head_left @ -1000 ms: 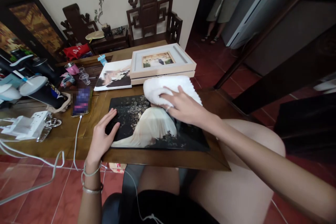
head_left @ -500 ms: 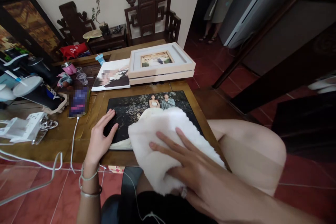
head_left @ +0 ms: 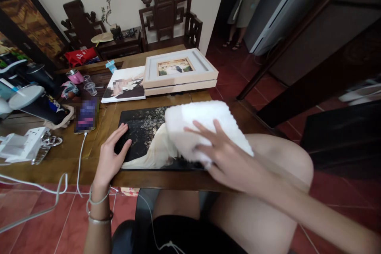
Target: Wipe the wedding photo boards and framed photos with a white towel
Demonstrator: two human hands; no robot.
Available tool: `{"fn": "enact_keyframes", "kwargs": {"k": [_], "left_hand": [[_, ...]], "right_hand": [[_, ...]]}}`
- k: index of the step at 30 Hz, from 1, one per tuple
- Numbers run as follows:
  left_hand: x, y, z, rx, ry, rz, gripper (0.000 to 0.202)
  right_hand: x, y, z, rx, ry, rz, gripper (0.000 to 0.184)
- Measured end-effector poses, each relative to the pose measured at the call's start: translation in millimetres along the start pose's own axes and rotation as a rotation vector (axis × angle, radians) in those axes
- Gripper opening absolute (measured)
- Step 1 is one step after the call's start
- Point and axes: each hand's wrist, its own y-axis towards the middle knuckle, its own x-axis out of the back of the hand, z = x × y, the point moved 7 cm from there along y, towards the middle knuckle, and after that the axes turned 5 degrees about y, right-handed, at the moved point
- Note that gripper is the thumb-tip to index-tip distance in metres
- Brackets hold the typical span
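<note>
A dark wedding photo panel (head_left: 137,131) lies flat near the front edge of the wooden table. My left hand (head_left: 111,152), with bracelets at the wrist, rests on its left side, fingers stretched out and thumb apart. Under my right hand (head_left: 222,151) is a white fluffy cloth (head_left: 205,113), which covers the right part of the panel and the couple pictured there. My right fingers are spread over the cloth and grip a fold of it. The thumb is hidden.
Behind the panel are stacked pale wooden frames (head_left: 181,83) and a white-edged photo print (head_left: 125,85). To the left are a charging phone (head_left: 86,115), a power strip (head_left: 29,143), a black tumbler (head_left: 38,105) and cables. A person (head_left: 247,4) stands in the far doorway.
My right hand has slid the cloth up and to the right across the panel, uncovering more of the pictured white dress. My left hand stays on the panel's left side.
</note>
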Motion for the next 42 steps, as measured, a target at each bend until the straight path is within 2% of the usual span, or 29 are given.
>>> {"fn": "enact_keyframes", "kwargs": {"k": [2, 5, 8, 10, 12, 16, 19, 22, 28, 31, 33, 35, 39, 42], "left_hand": [[0.1, 0, -1, 0.001, 0.003, -0.001, 0.042], [-0.1, 1, -1, 0.004, 0.009, 0.005, 0.042], [-0.2, 1, -1, -0.003, 0.013, 0.012, 0.042], [0.0, 1, 0, -0.01, 0.011, 0.015, 0.042], [0.3, 1, 0, -0.017, 0.006, 0.016, 0.042], [0.4, -1, 0, -0.022, -0.003, 0.007, 0.042], [0.6, -1, 0, -0.013, -0.009, -0.009, 0.042], [0.5, 0, 1, -0.003, -0.013, -0.015, 0.042], [0.0, 0, 3, 0.011, 0.009, -0.008, 0.043], [-0.1, 0, 3, 0.013, 0.02, 0.0, 0.044], [0.0, 0, 3, 0.007, 0.024, 0.003, 0.044], [0.3, 0, 2, -0.001, 0.023, 0.004, 0.044], [0.8, 0, 2, 0.002, 0.016, 0.002, 0.044], [0.9, 0, 3, 0.012, 0.008, -0.003, 0.043]], "right_hand": [[-4, -28, 31, 0.072, 0.06, -0.013, 0.037], [-9, -54, 66, 0.161, 0.153, 0.057, 0.031], [-10, -51, 71, 0.222, 0.213, 0.12, 0.034], [-7, -32, 55, 0.225, 0.203, 0.116, 0.039], [-5, -5, 28, 0.185, 0.149, 0.099, 0.041], [5, 44, -30, 0.063, 0.031, 0.026, 0.033], [12, 52, -47, 0.018, -0.017, -0.024, 0.029], [9, 28, -31, 0.036, -0.027, -0.023, 0.028], [-1, -52, 47, 0.167, 0.124, -0.004, 0.029], [2, -60, 65, 0.217, 0.198, 0.07, 0.029], [5, -47, 57, 0.201, 0.205, 0.123, 0.032], [7, -23, 37, 0.167, 0.164, 0.144, 0.036], [8, 30, -17, 0.073, 0.032, 0.058, 0.033], [6, 47, -37, -0.015, -0.036, 0.014, 0.029]]}}
